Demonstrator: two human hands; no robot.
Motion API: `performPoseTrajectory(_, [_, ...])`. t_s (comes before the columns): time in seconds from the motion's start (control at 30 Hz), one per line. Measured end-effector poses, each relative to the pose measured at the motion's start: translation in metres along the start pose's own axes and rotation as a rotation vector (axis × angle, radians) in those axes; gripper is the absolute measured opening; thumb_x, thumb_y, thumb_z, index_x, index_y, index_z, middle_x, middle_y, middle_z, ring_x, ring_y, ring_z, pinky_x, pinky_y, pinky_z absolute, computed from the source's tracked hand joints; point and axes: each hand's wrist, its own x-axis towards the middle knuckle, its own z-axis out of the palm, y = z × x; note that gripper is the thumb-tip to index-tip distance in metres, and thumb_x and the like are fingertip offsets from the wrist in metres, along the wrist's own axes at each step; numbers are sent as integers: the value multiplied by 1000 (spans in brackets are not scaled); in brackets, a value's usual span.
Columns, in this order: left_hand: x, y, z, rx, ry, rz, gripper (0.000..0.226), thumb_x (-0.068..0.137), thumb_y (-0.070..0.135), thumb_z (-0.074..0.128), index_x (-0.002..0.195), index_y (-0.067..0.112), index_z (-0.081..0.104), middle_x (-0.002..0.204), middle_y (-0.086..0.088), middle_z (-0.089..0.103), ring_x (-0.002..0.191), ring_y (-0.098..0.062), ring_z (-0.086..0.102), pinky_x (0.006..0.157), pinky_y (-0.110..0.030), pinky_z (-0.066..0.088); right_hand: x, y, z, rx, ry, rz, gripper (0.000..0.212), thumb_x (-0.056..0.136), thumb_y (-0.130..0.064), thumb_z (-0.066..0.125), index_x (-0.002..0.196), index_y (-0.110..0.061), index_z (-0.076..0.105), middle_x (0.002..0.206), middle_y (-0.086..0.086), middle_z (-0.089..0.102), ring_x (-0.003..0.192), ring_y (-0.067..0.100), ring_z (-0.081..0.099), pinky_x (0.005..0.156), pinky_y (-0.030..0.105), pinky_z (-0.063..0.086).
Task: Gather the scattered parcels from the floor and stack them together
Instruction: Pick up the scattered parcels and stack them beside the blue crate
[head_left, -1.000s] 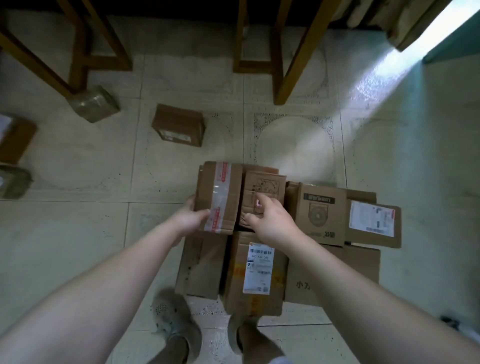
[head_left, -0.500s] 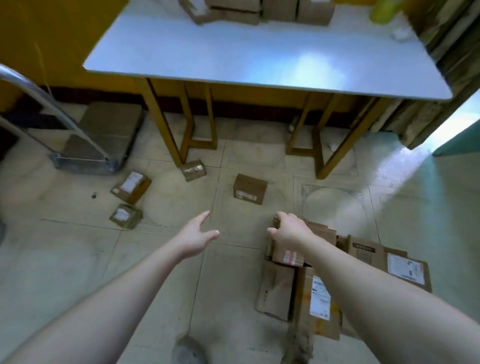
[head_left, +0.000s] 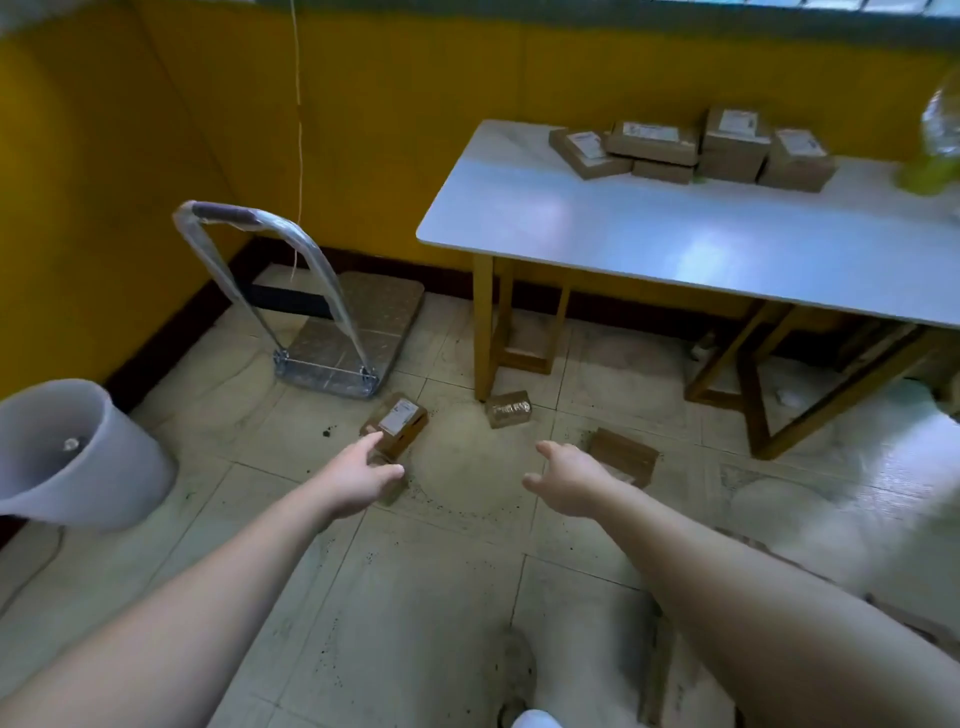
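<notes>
Your left hand (head_left: 358, 478) is wide open and holds nothing, right by the labelled parcel (head_left: 397, 423) on the floor (head_left: 441, 597); the shiny parcel (head_left: 509, 409) lies near the table (head_left: 675, 228) leg; your right hand (head_left: 566, 480) is open and empty, beside the brown parcel (head_left: 623, 452).

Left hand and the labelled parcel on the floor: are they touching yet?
Cannot tell. In the head view the left hand has its fingers overlapping the labelled parcel, but this single view shows neither contact nor gap.
</notes>
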Motion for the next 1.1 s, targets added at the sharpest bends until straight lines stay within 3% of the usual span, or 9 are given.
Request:
performPoseTrajectory(0.43, [146,-30,-130,72,33,-117,65,92,31,59,149,22,28,154,-7,29,139,-28,31,110,-39,27,183,-119,-7,59,-87,49,66,94,-40,52,150,-15,26,151,11,35,132,29,41,106,39,40])
performPoseTrajectory(0.77, [321,-77,-203,180,-206,-62,66,92,34,59,149,25,27,153,-7,32,134,-28,39,107,-41,34,306,-214,25,207,-2,210,66,94,-42,52,149,-14,29,150,10,38,133,27,41,104,36,37])
performPoseTrajectory(0.93, [429,-128,-200,249,-281,-59,68,91,35,60,149,23,26,154,-7,31,137,-27,35,108,-39,32,392,-235,83,343,19,326,66,93,-42,53,149,-16,29,151,11,37,135,28,39,105,34,35])
performPoseTrajectory(1.1, [538,-190,-146,209,-324,-68,69,91,33,60,149,17,26,152,-11,33,134,-28,39,106,-38,33,493,-219,162,464,-11,335,69,93,-41,53,150,-14,26,153,12,33,136,28,37,105,35,35])
